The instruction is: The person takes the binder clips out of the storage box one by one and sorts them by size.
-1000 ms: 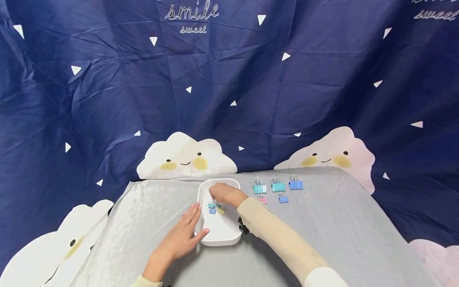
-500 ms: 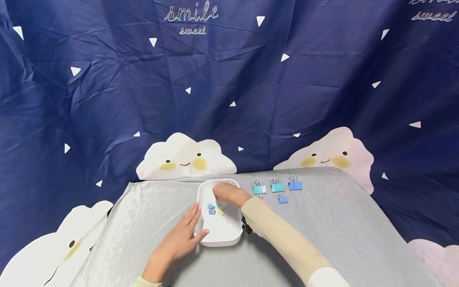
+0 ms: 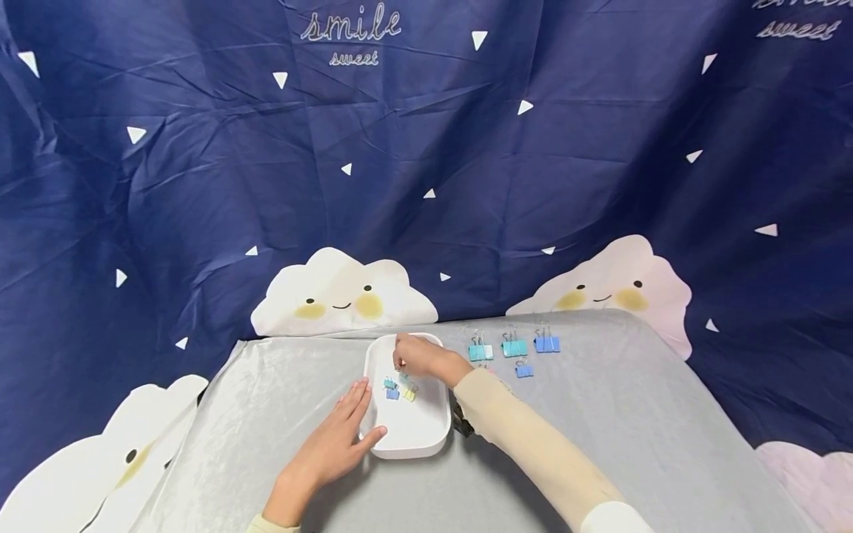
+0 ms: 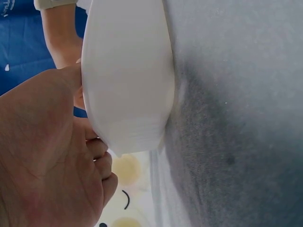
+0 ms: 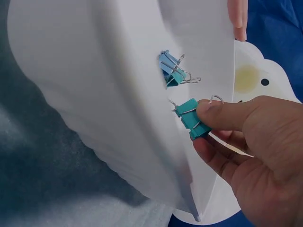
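Observation:
My right hand (image 3: 423, 357) reaches into a white box (image 3: 415, 451) and pinches a teal binder clip (image 5: 193, 116) between thumb and fingers. Whether this clip touches the box floor, I cannot tell. On the floor of the box lie a small teal binder clip (image 3: 389, 383), a blue binder clip (image 3: 393, 395) and a yellow binder clip (image 3: 409, 394). In the right wrist view the blue and teal ones lie against each other, while the yellow one is hidden. My left hand (image 3: 332, 444) rests on the box's left rim, its fingers extended and its thumb over the edge.
Right of the box, larger binder clips stand in a back row: two teal (image 3: 514, 348) and one blue (image 3: 547, 343). A smaller blue clip (image 3: 524, 369) sits before them, beside a pink clip partly behind my sleeve. Grey cloth (image 3: 600, 429) covers the table; a blue curtain (image 3: 426, 148) hangs behind.
My right hand has shifted slightly within the box, staying over its back right part. The pink clip is now mostly covered by the right sleeve. My left hand has stayed on the rim.

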Action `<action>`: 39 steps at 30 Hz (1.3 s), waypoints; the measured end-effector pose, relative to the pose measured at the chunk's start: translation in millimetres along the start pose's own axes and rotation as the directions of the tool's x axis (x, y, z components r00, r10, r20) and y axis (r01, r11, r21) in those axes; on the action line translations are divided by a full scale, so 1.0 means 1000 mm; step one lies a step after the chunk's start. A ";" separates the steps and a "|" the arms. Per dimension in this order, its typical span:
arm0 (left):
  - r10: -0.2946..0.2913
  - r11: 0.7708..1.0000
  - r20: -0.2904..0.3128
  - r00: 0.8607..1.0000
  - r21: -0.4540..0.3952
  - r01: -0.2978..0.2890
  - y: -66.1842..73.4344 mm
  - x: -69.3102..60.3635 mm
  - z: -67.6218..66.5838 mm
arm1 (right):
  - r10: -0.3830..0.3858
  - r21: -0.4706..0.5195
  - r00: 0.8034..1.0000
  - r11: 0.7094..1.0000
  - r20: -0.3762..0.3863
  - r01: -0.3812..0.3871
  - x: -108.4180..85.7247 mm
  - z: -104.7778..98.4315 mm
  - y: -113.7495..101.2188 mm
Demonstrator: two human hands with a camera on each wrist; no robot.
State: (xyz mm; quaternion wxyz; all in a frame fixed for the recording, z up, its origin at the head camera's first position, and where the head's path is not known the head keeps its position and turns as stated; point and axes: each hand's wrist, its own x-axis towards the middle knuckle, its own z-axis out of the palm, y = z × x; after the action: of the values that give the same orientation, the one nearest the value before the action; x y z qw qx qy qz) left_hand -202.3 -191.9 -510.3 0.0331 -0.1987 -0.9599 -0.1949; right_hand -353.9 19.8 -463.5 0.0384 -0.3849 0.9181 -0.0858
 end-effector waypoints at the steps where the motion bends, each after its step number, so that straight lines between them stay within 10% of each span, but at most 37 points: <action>1: 0.000 1.000 0.001 1.000 -0.001 0.000 0.000 0.000 0.000 | -0.011 0.010 1.000 1.000 -0.005 0.011 -0.001 -0.001 0.000; 39: 0.025 0.999 -0.065 0.998 0.049 -0.022 0.002 -0.002 0.003 | -0.043 0.180 0.970 0.980 -0.241 0.088 -0.039 -0.014 0.026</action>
State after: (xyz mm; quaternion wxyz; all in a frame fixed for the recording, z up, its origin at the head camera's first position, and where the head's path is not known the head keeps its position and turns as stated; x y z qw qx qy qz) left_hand -199.2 -190.1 -512.2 0.0716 -0.2028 -0.9603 -0.1779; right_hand -346.4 67.2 -454.7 -0.0373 -0.3969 0.8905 -0.2192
